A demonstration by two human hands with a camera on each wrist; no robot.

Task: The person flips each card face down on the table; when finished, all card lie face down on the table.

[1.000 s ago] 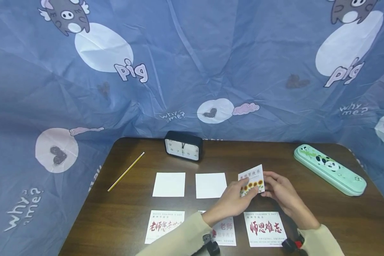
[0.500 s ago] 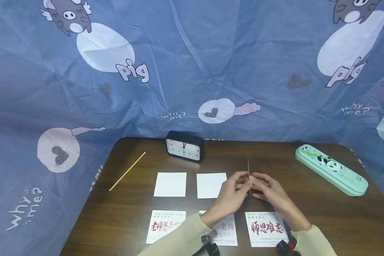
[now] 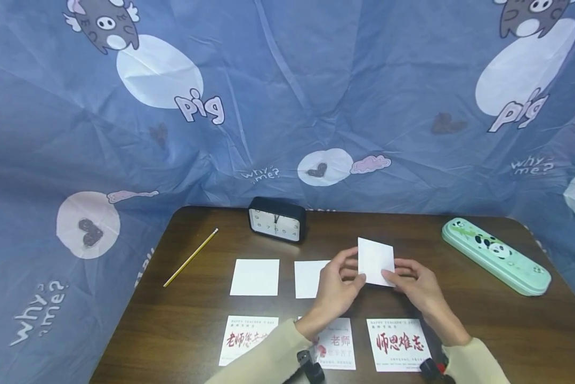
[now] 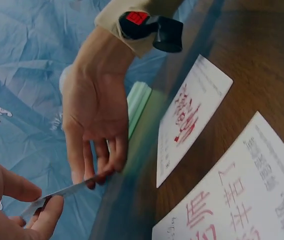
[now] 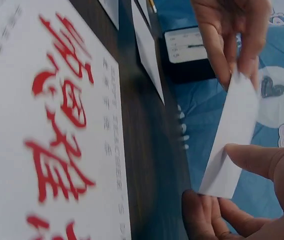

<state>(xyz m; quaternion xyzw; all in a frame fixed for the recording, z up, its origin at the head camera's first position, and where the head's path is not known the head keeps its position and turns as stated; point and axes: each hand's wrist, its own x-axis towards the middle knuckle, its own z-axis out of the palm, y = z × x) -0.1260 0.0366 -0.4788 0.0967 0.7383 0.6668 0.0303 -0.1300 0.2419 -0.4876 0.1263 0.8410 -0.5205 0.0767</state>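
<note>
A square card (image 3: 375, 260) is held up above the table, its blank white side facing the head camera. My left hand (image 3: 336, 284) pinches its left edge between thumb and fingers. At the right edge my right hand (image 3: 420, 287) pinches it, the thumb lying on the white face. In the left wrist view the card (image 4: 64, 191) appears nearly edge-on between both hands. Two blank white cards, one at the left (image 3: 254, 277) and one partly behind my left hand (image 3: 311, 278), lie on the table. Below the hands lies a printed card (image 3: 398, 344) with red characters.
Two more printed cards, a left one (image 3: 244, 338) and a middle one (image 3: 337, 346), lie in the front row, partly covered by the left sleeve. A black clock (image 3: 276, 220) stands at the back. A pencil (image 3: 190, 258) lies left, a green pencil case (image 3: 495, 256) right.
The held card has been turned over: its sunflower-printed side faced the camera, then its edge, and now its blank side. Both hands have shifted their grip to opposite edges.
</note>
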